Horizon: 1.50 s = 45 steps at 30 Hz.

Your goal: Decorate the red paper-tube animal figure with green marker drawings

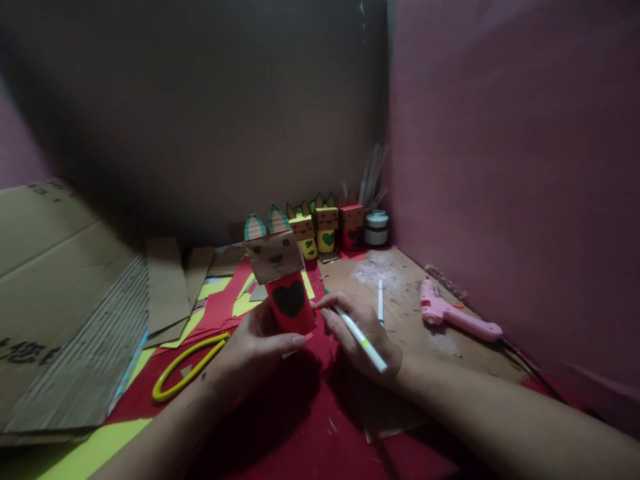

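My left hand (265,343) is wrapped round the red body of a paper bunny figure (290,300), which tilts slightly above the red surface. The figure has a brown cardboard box head with a drawn face, two upright ears edged in green, and a dark heart on its front. Between the fingers of my right hand (363,327) is a white marker pen (364,343) with a yellow-green band. Its front end is at the fingertips, close to the figure's right side; whether it touches the figure is hard to tell.
Behind stand several similar paper figures (327,223) beside a pale lidded jar (376,228). A second white marker (381,302) and a pink glue gun (457,315) with a cord lie right. Yellow-handled scissors (165,387), paper scraps and a large cardboard piece (65,267) are left.
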{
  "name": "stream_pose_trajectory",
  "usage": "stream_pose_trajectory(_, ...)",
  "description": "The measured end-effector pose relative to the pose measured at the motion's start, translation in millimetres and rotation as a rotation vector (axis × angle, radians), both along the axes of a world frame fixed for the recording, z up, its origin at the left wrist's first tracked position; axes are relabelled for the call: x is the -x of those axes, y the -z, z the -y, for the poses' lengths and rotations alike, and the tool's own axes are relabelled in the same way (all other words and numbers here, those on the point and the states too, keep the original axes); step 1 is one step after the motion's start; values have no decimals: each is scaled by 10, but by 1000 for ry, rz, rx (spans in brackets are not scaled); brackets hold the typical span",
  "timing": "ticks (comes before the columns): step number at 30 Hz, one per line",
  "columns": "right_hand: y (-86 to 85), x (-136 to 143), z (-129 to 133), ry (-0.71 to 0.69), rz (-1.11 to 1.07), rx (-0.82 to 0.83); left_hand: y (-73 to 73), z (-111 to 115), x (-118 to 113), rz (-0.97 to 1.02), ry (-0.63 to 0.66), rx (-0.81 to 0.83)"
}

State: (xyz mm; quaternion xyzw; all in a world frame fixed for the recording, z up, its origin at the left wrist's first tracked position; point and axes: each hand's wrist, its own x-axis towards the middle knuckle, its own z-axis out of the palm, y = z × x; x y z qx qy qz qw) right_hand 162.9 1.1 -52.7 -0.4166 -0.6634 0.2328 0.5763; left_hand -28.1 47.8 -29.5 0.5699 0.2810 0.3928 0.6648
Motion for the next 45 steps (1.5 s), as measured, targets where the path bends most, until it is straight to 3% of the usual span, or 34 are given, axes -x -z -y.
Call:
stream_pose_trajectory(18,-12,-2,30,-17,-9,50,-73,95,-70,33,-68,23)
stream_pose_trajectory(45,12,11,38,-14,-32,37,-72,88,-72,6,-96,35)
